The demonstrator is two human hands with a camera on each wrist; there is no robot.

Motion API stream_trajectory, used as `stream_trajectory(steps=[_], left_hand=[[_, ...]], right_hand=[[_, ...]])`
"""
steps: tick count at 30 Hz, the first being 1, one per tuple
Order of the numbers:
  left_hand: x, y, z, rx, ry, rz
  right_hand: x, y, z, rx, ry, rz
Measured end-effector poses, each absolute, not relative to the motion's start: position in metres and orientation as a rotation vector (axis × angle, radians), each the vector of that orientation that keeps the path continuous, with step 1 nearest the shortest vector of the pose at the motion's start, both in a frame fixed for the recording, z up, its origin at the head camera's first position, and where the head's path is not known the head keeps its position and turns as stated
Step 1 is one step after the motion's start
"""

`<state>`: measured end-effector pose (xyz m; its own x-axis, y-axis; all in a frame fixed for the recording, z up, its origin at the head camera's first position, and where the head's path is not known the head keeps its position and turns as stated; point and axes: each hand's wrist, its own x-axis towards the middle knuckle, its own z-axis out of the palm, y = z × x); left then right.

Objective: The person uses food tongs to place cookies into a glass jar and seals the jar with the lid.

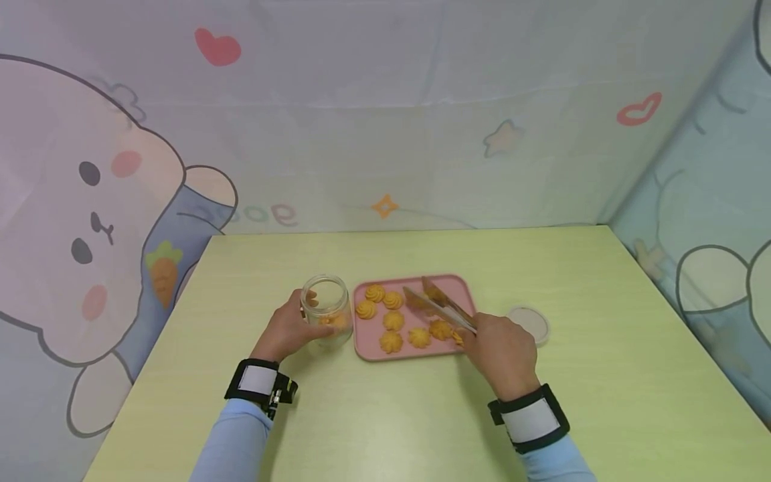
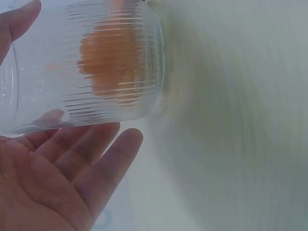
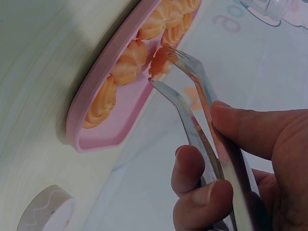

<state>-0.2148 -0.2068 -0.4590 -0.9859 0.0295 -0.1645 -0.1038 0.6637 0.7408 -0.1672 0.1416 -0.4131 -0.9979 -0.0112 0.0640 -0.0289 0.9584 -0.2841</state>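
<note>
My left hand (image 1: 291,329) holds a clear glass jar (image 1: 326,294) from its left side, thumb in front and fingers behind. Through the ribbed glass, yellow-orange cookies (image 2: 113,60) show at the jar's bottom. In my right hand (image 1: 504,351) is a pair of metal tongs (image 1: 446,313), gripped between thumb and fingers. The tongs' tips are apart over a pink tray (image 1: 367,356), one on each side of a cookie (image 3: 159,65); whether both touch it I cannot tell. Several swirled cookies (image 1: 393,320) lie on the tray, just right of the jar.
A round whitish lid (image 1: 530,325) lies to the right of the tray, partly behind my right hand. The pale yellow table (image 1: 385,415) ends at a printed cloth backdrop (image 1: 385,134) behind and at the right.
</note>
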Motion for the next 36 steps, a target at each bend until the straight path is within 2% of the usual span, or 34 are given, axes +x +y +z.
stream_trajectory(steps=[36], left_hand=[[-0.2149, -0.2076, -0.4618, -0.061, 2.712, 1.24]], right_hand=[[-0.1675, 0.1353, -0.4178, 0.075, -3.05, 0.392]])
